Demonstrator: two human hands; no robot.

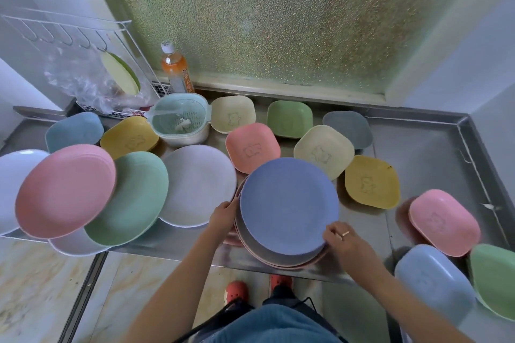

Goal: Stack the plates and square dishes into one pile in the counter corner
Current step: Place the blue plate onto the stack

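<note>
Loose plates [65, 191] at 9 o'clock. Left hand [223, 216], right hand [344, 239] grasp stack [288, 207] rims, counter [423, 159] front centre. Square dishes [324, 150] 12–3 o'clock. Likely light, stiff, slick plastic; hold opposite rims.

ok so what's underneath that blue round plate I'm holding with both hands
The blue round plate tops a small stack: a grey plate's rim shows beneath it, then a pink rim. How many plates lie lower is covered. The left hand and right hand grip the stack's edges.

Orange bottle [176, 68], strainer basket [179, 120], wire rack [83, 36]
</note>
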